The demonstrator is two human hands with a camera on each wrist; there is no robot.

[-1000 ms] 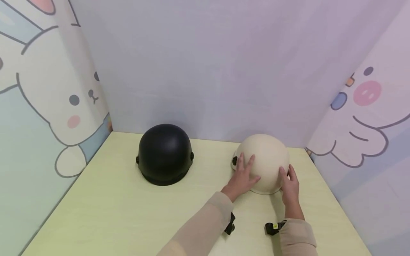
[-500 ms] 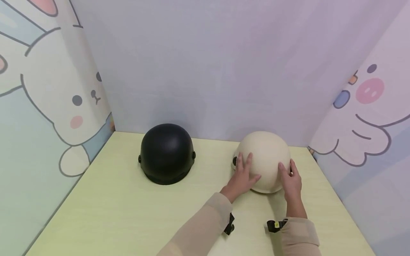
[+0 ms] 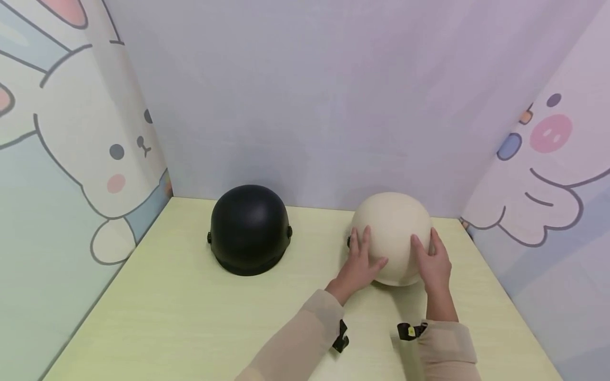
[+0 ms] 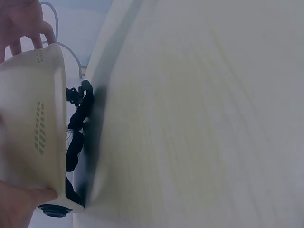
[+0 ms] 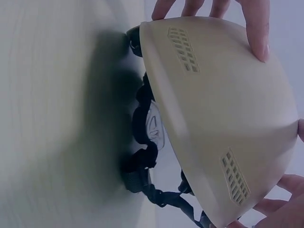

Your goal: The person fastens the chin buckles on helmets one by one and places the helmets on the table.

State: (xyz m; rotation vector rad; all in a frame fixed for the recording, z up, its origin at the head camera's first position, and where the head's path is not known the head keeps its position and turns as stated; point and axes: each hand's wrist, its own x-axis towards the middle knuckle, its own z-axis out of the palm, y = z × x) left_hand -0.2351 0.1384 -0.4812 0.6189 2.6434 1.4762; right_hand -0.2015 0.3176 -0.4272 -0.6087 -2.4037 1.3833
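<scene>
A cream helmet (image 3: 393, 233) is held between my two hands at the right of the table. My left hand (image 3: 359, 267) grips its near left side, fingers spread over the shell. On the right side, my right hand (image 3: 434, 267) holds it with thumb on the shell and fingers round the edge. In the right wrist view the helmet's rim (image 5: 164, 107) stands off the table, tilted, with black straps (image 5: 142, 126) hanging beneath. The left wrist view shows a black side knob (image 4: 54, 210) below my left hand. The fingertips on the far side are partly hidden.
A black helmet (image 3: 250, 230) stands dome up at the back left of the pale yellow table (image 3: 190, 312). Behind it rises a lilac fabric wall (image 3: 305, 106). Panels with cartoon animals flank both sides. Black wrist devices (image 3: 412, 332) sit at my sleeves.
The cream helmet has risen slightly and tilted, still between both hands. My right hand has moved a little up and right along its side. The black helmet stays in place on the table.
</scene>
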